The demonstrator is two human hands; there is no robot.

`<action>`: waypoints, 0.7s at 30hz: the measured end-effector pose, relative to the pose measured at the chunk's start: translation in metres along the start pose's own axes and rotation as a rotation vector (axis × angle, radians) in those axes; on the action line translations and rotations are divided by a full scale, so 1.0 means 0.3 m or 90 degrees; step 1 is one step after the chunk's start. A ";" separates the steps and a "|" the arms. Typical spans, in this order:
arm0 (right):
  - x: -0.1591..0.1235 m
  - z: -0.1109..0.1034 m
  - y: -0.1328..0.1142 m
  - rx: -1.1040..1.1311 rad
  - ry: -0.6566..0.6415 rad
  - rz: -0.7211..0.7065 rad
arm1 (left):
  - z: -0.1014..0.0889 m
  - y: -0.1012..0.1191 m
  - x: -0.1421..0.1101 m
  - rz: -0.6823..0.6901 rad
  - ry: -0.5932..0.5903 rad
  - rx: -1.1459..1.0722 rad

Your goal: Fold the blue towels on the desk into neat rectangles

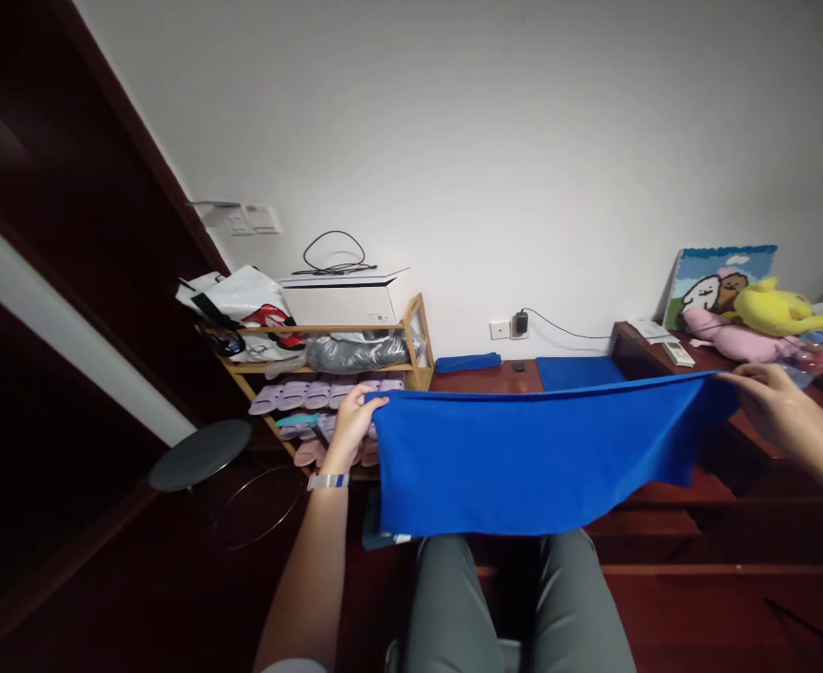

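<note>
- Left hand and right hand: each grip closed, pinching a top corner of blue cloth.
- A slackening pinch could drop it onto the legs below.

The left hand and right hand hold a blue cloth spread by its top edge.

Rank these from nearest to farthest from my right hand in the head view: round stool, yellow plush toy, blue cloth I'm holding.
1. Blue cloth: held, touching the right hand.
2. Yellow plush toy: beyond that hand, right side.
3. Round stool: far left.
</note>
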State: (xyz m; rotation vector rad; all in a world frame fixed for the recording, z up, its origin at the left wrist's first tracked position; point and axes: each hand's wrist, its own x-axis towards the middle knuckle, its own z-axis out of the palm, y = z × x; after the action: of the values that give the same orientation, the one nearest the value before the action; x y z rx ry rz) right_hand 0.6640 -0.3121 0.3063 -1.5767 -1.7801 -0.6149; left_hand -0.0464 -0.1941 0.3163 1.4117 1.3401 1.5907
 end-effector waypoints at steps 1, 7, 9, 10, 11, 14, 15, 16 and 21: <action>-0.007 0.015 0.007 0.001 -0.006 -0.006 | 0.007 -0.007 -0.002 0.001 0.005 -0.002; -0.048 0.007 0.024 0.020 -0.011 0.015 | -0.013 -0.009 -0.030 0.005 0.021 -0.019; -0.059 -0.024 0.008 0.017 0.012 0.018 | -0.036 0.001 -0.050 0.023 0.010 -0.028; -0.064 -0.042 -0.003 0.011 0.032 0.013 | -0.050 0.008 -0.062 0.037 0.005 -0.029; -0.068 -0.061 -0.016 0.003 0.057 0.008 | -0.064 0.016 -0.074 0.052 0.001 -0.030; -0.075 -0.109 -0.049 -0.032 0.128 0.003 | -0.100 0.040 -0.102 0.083 0.010 -0.048; -0.076 -0.116 -0.053 -0.039 0.141 0.006 | -0.105 0.044 -0.105 0.084 0.013 -0.060; -0.077 -0.116 -0.054 -0.042 0.146 0.009 | -0.107 0.043 -0.104 0.081 0.013 -0.074; -0.088 0.013 0.008 -0.016 0.090 0.014 | -0.050 -0.079 -0.045 0.010 -0.004 -0.084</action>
State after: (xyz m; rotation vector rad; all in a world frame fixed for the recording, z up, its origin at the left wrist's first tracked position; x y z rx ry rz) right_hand 0.6670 -0.3265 0.2838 -1.5289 -1.6536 -0.7235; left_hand -0.0615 -0.2035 0.2908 1.3494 1.1997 1.6523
